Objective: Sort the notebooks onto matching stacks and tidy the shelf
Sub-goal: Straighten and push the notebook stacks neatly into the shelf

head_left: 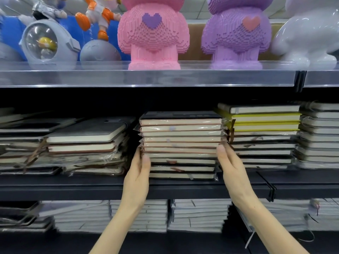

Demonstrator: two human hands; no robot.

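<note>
A tall stack of plastic-wrapped notebooks (180, 142) stands in the middle of the dark shelf (73, 187). Its upper part has pinkish covers under a dark top one; the lower books are dark. My left hand (137, 178) presses the stack's left side and my right hand (231, 167) presses its right side, thumbs on the front edges at mid-height. To the right rises a stack with yellow-green notebooks (264, 121) under a dark one. To the left lies a messy pile of grey and brown notebooks (86, 143), some askew.
The upper shelf carries a pink brick figure (153, 33), a purple brick figure (236, 33), astronaut toys (49, 41) and a white figure (311, 33). Further dark stacks (319, 134) stand at the far right. The shelf below holds more notebook stacks (200, 215).
</note>
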